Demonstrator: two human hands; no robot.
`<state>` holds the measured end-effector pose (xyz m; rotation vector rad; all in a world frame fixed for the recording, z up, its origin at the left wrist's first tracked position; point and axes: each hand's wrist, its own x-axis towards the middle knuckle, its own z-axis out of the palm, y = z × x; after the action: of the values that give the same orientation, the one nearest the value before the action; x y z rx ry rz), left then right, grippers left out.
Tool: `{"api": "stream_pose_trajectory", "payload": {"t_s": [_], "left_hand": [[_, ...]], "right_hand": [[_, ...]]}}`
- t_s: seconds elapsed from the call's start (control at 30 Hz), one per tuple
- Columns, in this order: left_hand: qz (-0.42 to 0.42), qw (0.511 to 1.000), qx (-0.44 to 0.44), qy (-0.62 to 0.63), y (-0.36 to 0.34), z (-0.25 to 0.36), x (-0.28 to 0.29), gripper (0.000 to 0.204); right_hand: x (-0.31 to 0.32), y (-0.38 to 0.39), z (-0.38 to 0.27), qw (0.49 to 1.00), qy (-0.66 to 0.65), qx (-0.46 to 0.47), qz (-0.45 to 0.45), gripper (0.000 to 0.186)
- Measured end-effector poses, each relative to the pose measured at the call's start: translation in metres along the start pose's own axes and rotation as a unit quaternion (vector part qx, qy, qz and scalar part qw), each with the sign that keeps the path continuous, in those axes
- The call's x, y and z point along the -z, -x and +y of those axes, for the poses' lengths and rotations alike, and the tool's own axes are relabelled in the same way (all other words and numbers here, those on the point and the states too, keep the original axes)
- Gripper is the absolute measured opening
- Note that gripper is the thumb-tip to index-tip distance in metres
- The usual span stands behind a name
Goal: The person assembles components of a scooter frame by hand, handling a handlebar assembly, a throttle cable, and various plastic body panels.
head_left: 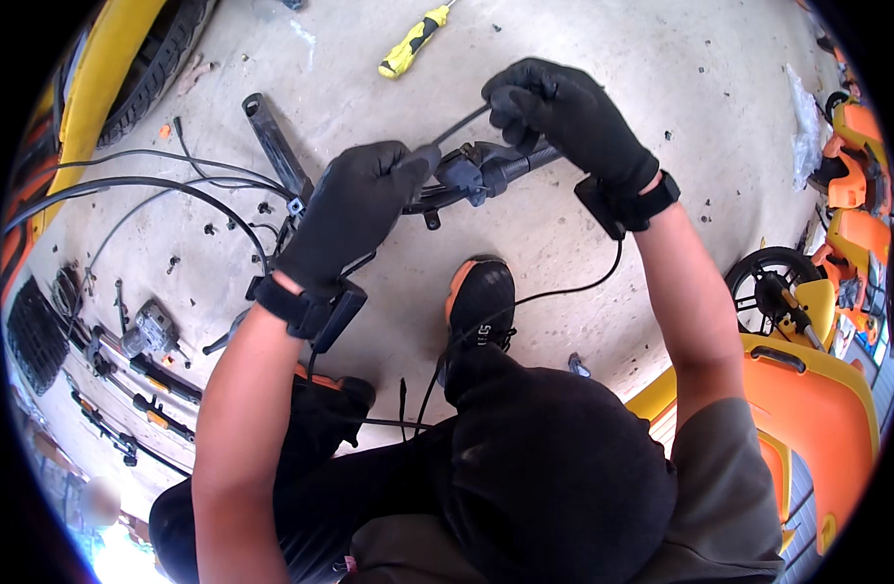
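Observation:
My gloved left hand (pixel 355 214) is closed on a thin black cable (pixel 457 127), with the thumb pressed against the fingers. The cable runs up and right to my gloved right hand (pixel 569 122), whose curled fingers grip it. Just beneath both hands lies a dark handlebar assembly (pixel 520 165) with clamps and a bracket; part of it is hidden behind my left hand. A dark metal arm (pixel 272 136) extends up-left from it, and several long cables (pixel 165 180) loop off to the left.
A yellow-black screwdriver (pixel 408 49) lies beyond my hands. At top left are a yellow frame (pixel 102 73) and tyre (pixel 155 73). Loose parts (pixel 150 326) and a power tool lie at left. Yellow-orange body panels (pixel 802 409) and a wheel (pixel 763 282) are at right; my shoe (pixel 481 302) is below the handlebar.

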<state>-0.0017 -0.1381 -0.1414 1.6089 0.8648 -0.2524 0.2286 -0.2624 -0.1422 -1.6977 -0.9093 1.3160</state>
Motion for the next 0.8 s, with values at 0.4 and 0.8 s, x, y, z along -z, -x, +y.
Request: {"api": "stream_pose_trajectory", "payload": {"t_s": [0.4,0.8], "left_hand": [[0.015,0.994,-0.089,-0.063,0.010,0.002,-0.005,0.038],[0.059,0.966,-0.250,-0.007,-0.035,0.042,-0.034,0.019]], "right_hand": [[0.019,0.028,0.005,0.999,0.042,0.010,0.030,0.015],[0.006,0.008,-0.028,0.962,0.231,0.144,0.031,0.012]]}}
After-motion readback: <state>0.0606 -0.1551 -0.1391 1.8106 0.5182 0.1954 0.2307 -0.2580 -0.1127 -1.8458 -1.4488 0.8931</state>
